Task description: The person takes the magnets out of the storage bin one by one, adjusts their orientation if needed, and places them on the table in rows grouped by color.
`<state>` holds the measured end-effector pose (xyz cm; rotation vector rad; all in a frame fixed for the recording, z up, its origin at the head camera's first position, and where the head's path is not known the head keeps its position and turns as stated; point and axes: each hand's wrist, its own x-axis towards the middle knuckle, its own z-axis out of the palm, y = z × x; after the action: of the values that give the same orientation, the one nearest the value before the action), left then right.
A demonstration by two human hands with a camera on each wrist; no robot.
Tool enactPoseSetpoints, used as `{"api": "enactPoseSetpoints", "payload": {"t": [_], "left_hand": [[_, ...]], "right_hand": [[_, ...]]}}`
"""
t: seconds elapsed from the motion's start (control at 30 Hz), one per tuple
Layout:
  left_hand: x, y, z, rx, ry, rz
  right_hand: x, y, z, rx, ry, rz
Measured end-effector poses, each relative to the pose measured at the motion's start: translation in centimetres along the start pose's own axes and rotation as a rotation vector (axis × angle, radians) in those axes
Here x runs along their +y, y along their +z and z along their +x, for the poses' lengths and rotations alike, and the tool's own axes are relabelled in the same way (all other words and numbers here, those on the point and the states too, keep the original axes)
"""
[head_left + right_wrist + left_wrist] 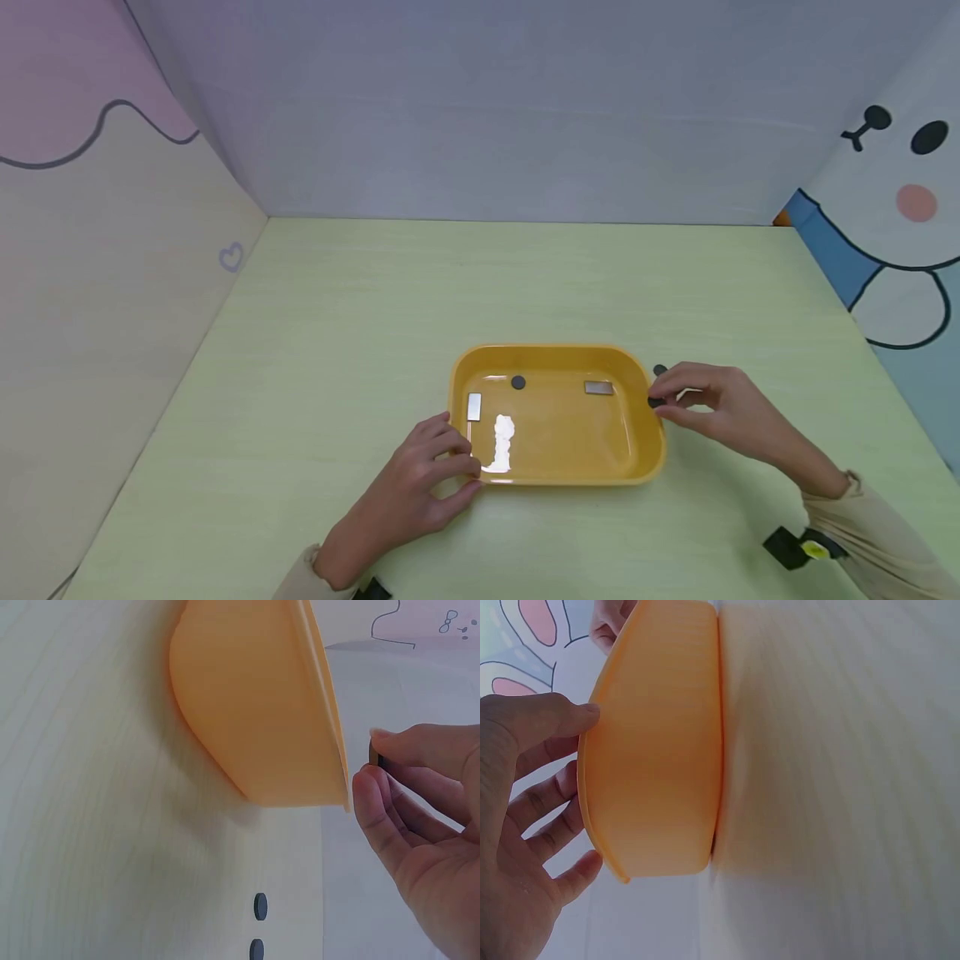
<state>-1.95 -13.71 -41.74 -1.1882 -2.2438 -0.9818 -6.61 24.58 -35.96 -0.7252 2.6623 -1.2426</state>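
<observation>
A yellow tray [558, 433] with raised walls stands on the table. At its front left corner my left hand [420, 479] holds the rim, thumb outside and fingers over the edge; the left wrist view shows the thumb on the rim [585, 780]. My right hand [716, 408] pinches a small black disc [656, 402] between thumb and fingertips, right at the tray's right rim. The right wrist view shows this disc [374, 753] edge-on. Inside the tray lie a black disc [518, 382] and two silvery rectangular pieces, one at left [474, 407], the other at right [598, 388].
Beyond my right hand another black disc [660, 370] lies on the pale table [360, 333]. In the right wrist view two discs, a nearer one [260, 907] and one at the lower edge [256, 949], are on the table. Walls enclose the back and sides.
</observation>
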Motion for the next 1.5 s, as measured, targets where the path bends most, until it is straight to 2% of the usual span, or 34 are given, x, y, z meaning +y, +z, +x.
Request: {"api": "enactPoseSetpoints", "payload": {"t": [0.23, 0.6, 0.9, 1.23, 1.5], "left_hand": [[-0.1, 0.1, 0.1, -0.004, 0.002, -0.002], [0.0, 0.0, 0.1, -0.005, 0.006, 0.0], [-0.1, 0.0, -0.1, -0.009, -0.005, 0.002], [-0.1, 0.1, -0.2, -0.004, -0.006, -0.008], [-0.2, 0.1, -0.2, -0.002, -0.004, -0.007]], "right_hand": [[0.5, -0.1, -0.3, 0.017, 0.022, 0.0], [1.2, -0.5, -0.8, 0.054, 0.078, -0.058], [1.9, -0.8, -1.1, 0.075, 0.068, -0.051], [2.5, -0.9, -1.6, 0.081, 0.104, -0.077], [3.1, -1.1, -1.7, 0.097, 0.1, -0.071]]}}
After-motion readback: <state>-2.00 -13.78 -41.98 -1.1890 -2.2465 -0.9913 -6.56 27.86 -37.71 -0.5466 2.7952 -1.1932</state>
